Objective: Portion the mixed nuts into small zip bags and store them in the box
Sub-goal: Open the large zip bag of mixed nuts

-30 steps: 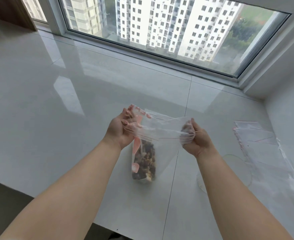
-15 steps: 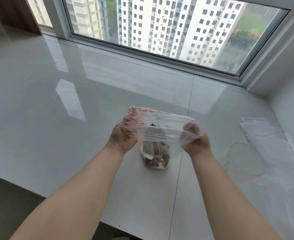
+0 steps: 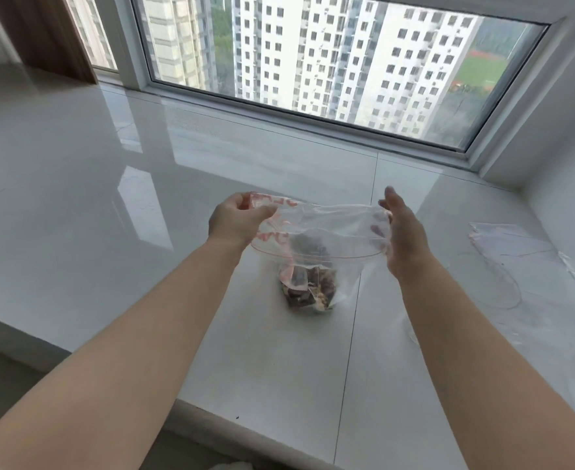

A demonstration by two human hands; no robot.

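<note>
A clear zip bag (image 3: 320, 232) with mixed nuts (image 3: 308, 290) at its bottom is held open above the white table (image 3: 109, 215). The left hand (image 3: 235, 220) pinches its nine o'clock edge, the right hand (image 3: 403, 235) its three o'clock edge. Empty bags (image 3: 506, 239) lie toward three o'clock.

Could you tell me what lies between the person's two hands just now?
In the head view, the open mouth of the zip bag spans from left hand to right hand.
</note>
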